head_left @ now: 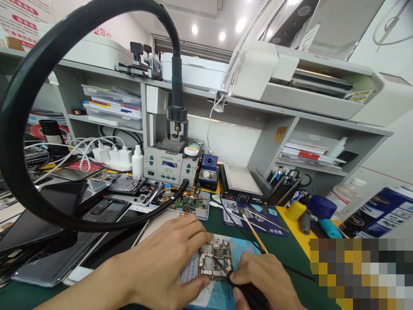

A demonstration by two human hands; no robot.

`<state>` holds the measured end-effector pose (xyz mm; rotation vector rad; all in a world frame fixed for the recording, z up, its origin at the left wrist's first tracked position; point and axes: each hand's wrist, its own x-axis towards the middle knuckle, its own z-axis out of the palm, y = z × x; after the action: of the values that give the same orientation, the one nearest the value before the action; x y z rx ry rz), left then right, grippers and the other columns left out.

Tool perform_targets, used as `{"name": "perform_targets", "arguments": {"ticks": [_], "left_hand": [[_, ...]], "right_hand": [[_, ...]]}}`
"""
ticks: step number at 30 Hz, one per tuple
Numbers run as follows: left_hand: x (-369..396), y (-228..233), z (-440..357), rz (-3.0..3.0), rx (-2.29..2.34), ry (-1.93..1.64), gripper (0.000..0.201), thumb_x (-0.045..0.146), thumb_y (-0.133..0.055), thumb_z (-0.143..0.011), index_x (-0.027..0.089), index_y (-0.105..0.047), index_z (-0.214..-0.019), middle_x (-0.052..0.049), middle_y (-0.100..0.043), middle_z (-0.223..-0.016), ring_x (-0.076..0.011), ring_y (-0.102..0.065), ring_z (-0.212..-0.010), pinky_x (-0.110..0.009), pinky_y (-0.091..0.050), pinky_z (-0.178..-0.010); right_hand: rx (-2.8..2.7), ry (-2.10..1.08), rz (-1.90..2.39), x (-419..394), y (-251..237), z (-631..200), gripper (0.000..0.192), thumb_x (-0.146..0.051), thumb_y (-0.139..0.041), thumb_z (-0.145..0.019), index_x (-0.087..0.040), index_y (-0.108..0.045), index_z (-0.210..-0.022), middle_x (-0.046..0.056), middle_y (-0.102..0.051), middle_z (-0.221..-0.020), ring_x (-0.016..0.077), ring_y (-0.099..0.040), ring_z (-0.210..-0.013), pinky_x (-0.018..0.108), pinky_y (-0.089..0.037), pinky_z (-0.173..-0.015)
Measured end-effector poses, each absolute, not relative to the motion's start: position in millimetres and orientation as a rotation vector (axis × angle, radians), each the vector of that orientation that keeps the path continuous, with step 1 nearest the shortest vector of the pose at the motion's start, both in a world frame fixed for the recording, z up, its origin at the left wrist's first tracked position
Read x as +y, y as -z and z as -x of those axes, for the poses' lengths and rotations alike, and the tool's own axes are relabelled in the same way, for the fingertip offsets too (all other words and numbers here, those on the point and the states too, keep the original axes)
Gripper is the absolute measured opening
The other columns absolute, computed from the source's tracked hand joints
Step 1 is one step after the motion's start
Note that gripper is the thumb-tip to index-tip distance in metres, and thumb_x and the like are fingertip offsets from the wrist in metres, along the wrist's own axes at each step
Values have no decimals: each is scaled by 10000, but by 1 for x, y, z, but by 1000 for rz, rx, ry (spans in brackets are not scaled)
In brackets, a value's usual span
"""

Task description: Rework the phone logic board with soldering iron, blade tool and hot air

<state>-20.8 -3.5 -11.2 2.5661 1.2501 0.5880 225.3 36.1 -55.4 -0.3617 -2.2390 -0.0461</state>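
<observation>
A phone circuit board (214,259) lies on a blue and white pad (240,247). My left hand (171,249) steadies its left side, index finger at the upper corner and thumb at the lower one; the remaining fingers are partly hidden behind. In my right hand (264,275) is a black-handled soldering iron (250,295), gripped like a pen. Its dark pointed tip reaches over the middle of the board; whether it touches cannot be made out.
A thick black hose (9,125) loops across the left foreground from a hot-air station (169,165). Several phones (74,232) crowd the left. Parts fill a tray (203,206). Tweezers (267,219), a hot plate (241,181) and a blue iron stand (209,168) sit beyond my hands.
</observation>
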Motion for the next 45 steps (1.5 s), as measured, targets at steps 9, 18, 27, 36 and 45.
{"name": "perform_targets", "arguments": {"ticks": [9,18,27,36,45], "left_hand": [[-2,11,20,-2561,1250,-592,447,336,-670,-834,185,-627,-1253,-94,-657,-1065,-295,-596,-1035,-480,-469,-1000],[-3,11,20,-2554,1254,-581,459,339,-667,-837,181,-626,-1266,-97,-658,-1082,-301,-596,-1049,-478,-478,-987],[-4,14,20,-2555,1243,-596,458,331,-672,-835,184,-619,-1265,-94,-653,-1090,-293,-589,-1053,-472,-477,-990],[-3,13,21,-2559,1233,-600,447,329,-669,-837,175,-619,-1254,-94,-642,-1083,-290,-583,-1049,-470,-474,-987],[-3,12,20,-2559,1237,-600,450,334,-673,-839,190,-618,-1262,-80,-643,-1063,-285,-581,-1041,-463,-467,-989]], "right_hand": [[-2264,61,358,38,57,-226,189,-77,-515,-775,-232,-508,-884,-51,-551,-617,125,-570,-471,265,-352,-488],[-2245,55,351,39,61,-224,191,-77,-487,-780,-229,-509,-894,-52,-531,-629,119,-556,-480,276,-320,-486],[-2257,52,356,39,60,-225,182,-83,-491,-788,-226,-511,-898,-55,-540,-637,116,-567,-489,273,-330,-489],[-2277,30,379,37,55,-225,211,-73,-518,-783,-228,-507,-926,-51,-549,-669,115,-590,-513,266,-352,-511],[-2202,36,376,37,61,-222,169,-89,-478,-798,-227,-514,-888,-54,-548,-641,112,-556,-495,273,-320,-499]]}}
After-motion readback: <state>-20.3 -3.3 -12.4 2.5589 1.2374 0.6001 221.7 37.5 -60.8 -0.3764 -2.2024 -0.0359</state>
